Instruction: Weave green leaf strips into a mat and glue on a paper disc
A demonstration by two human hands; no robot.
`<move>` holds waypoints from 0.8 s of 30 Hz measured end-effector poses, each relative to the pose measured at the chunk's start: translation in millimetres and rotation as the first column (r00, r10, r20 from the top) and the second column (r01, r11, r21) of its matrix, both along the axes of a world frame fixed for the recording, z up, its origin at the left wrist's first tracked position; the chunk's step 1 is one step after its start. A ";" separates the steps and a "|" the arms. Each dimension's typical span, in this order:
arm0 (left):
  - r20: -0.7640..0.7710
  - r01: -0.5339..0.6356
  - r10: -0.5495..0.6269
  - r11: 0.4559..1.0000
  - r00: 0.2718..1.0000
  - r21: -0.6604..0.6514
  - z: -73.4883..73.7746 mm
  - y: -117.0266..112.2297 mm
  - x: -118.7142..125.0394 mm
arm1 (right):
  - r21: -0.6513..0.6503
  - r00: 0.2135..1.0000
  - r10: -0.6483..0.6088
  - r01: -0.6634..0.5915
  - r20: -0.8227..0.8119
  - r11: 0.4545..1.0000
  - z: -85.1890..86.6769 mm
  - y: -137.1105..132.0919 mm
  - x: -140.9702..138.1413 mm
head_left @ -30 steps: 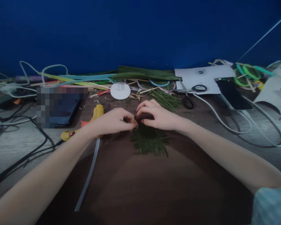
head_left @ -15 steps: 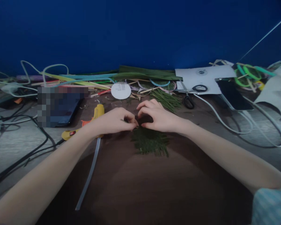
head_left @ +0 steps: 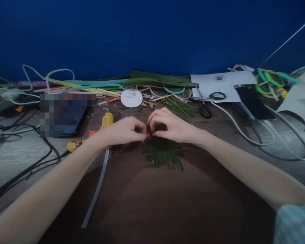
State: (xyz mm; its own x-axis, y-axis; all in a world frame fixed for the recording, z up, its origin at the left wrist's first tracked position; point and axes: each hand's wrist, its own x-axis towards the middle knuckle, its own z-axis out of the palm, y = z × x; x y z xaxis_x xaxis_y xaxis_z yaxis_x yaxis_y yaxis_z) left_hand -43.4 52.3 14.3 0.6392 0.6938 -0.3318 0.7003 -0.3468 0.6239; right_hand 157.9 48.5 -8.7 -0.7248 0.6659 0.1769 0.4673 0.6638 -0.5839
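Note:
A small mat of woven green leaf strips (head_left: 164, 154) lies on the dark brown board, its fringed ends spread toward me. At its far left corner my left hand (head_left: 128, 130) pinches a thin leaf strip, a bit of which shows between thumb and forefinger. My right hand (head_left: 171, 126) meets it there, thumb and forefinger closed on a dark strip at the mat's far edge. The fingertips of both hands almost touch and partly hide the strip. Beside my left wrist stands a yellow hot glue gun (head_left: 107, 121) with a clear glue stick (head_left: 98, 193) trailing from it.
Scissors with black handles (head_left: 205, 110) lie right of a pile of cut leaf strips (head_left: 181, 108). Long leaves (head_left: 157, 79), a white paper disc (head_left: 131, 98) and white paper (head_left: 218, 84) line the back. A phone (head_left: 255, 103) with a cable lies right, a dark tablet-like device (head_left: 73, 117) left.
My right thumb and forefinger have closed together on the strip, and a dark piece of it now shows between the two hands. The woven mat stays in place.

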 end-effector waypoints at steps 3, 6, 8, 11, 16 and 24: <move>0.009 0.005 -0.005 1.000 1.000 -0.005 0.8 0.5 0.3 | -0.029 0.999 0.018 -0.019 -0.033 0.999 2.3 0.2 0.6; 0.017 0.003 -0.003 1.000 1.000 -0.007 0.4 0.9 0.3 | -0.077 0.999 0.021 -0.024 -0.034 0.997 4.2 -0.7 1.4; 0.021 -0.001 0.001 1.000 1.000 0.001 -0.5 0.8 0.4 | -0.094 0.999 0.022 -0.024 -0.027 0.995 5.5 -1.7 1.7; 0.019 -0.008 0.007 0.999 1.000 0.032 -2.5 0.0 0.8 | -0.094 0.999 0.033 -0.035 -0.019 0.995 7.6 -3.1 1.4; 0.024 -0.038 0.036 0.997 0.999 0.067 -4.5 -2.1 2.1 | -0.076 0.998 0.050 -0.052 -0.026 0.996 9.1 -3.6 1.3; 0.046 0.000 -0.001 1.000 0.999 0.020 -2.1 -2.2 1.2 | -0.144 0.995 0.039 -0.051 -0.090 0.988 6.3 -1.4 2.7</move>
State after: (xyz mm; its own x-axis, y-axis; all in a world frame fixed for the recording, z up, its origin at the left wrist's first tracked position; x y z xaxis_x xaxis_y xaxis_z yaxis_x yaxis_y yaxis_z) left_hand -42.2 50.1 12.2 0.6540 0.6996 -0.2879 0.6707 -0.3602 0.6484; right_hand 160.5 47.1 -2.4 -0.7409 0.6562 0.1432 0.3824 0.5875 -0.7132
